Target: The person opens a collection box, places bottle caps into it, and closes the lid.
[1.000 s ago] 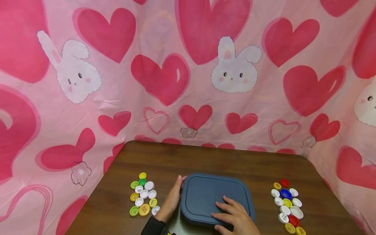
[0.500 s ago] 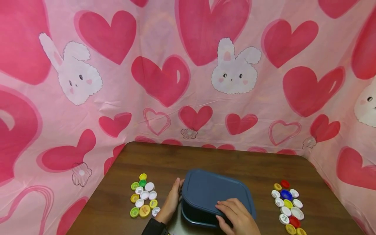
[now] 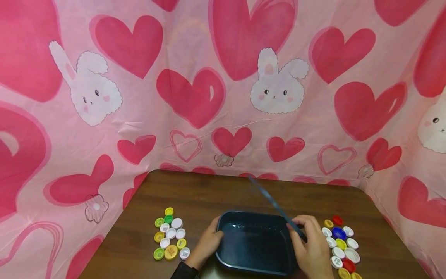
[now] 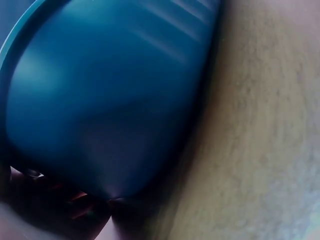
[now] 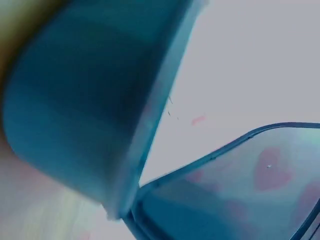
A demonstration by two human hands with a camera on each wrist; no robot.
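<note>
A dark blue rectangular box (image 3: 256, 248) stands uncovered on the table, and its smooth inside holds nothing that shows. My left hand (image 3: 208, 246) grips the box's left side, thumb over the rim; in the left wrist view the outer wall (image 4: 110, 90) fills much of the frame. Above the box's right side, my right hand (image 3: 311, 248) pinches the blue lid (image 3: 271, 199) by its near edge. The lid is tilted up on edge, so it appears as a thin slanted strip. In the right wrist view the lid (image 5: 220, 200) shows pinkish heart patches, with the box wall at left.
Several bottle caps (image 3: 170, 233) in yellow, green and white lie in a cluster left of the box. Another cluster of caps (image 3: 340, 243), with red and blue among them, lies right, close to my right hand. A pink heart-and-bunny cloth (image 3: 237, 100) hangs behind the brown table (image 3: 195, 186).
My right hand has lifted the lid off the box, carrying it rightward and tipping it onto its edge, so the inside shows. My left hand has stayed at the left side, thumb now over the rim.
</note>
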